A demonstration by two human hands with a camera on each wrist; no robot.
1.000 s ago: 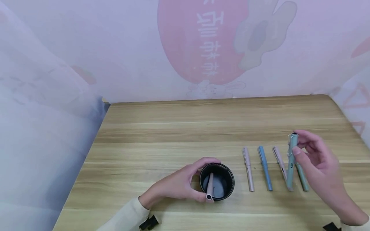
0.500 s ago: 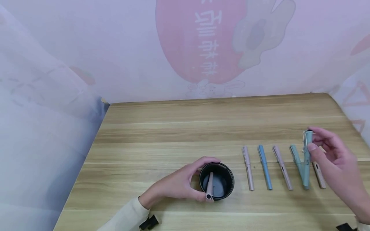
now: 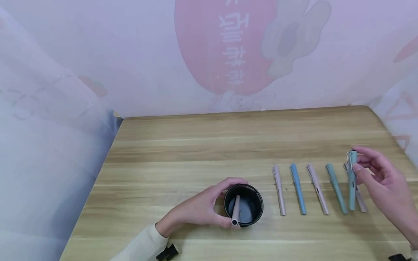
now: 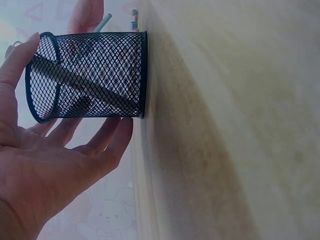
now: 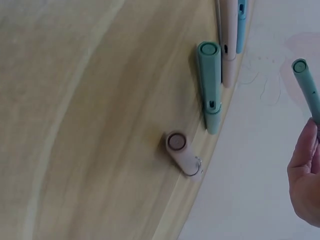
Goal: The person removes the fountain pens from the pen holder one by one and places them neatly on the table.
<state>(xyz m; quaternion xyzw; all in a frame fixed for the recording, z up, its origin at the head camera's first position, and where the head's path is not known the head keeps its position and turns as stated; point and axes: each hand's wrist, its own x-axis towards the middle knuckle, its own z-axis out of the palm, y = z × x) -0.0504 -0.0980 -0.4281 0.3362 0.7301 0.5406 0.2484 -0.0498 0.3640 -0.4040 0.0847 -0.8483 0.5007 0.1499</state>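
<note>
My left hand (image 3: 199, 206) holds a black mesh pen cup (image 3: 259, 203) upright on the table, thumb and fingers around its side. One pale pink pen (image 3: 236, 210) leans inside it, its end at the rim; the left wrist view shows it slanting behind the mesh (image 4: 115, 55). Over the right end of a row of pens, my right hand (image 3: 383, 188) pinches a green pen (image 3: 352, 181) near its clip end, its other end pointing down. The held pen partly covers a greyish-pink pen (image 3: 361, 202) lying on the table. In the right wrist view the green pen (image 5: 309, 90) shows raised.
Left of the greyish-pink pen, a green pen (image 3: 337, 190), a pink pen (image 3: 318, 190), a blue pen (image 3: 298, 190) and a lilac pen (image 3: 279, 190) lie roughly parallel. The wooden table (image 3: 183, 145) ends at a printed cloth backdrop (image 3: 147, 65).
The right hand has carried the green pen rightward, from over the pink pen, past the lying green one, to the greyish-pink pen. Left hand and cup stay put.
</note>
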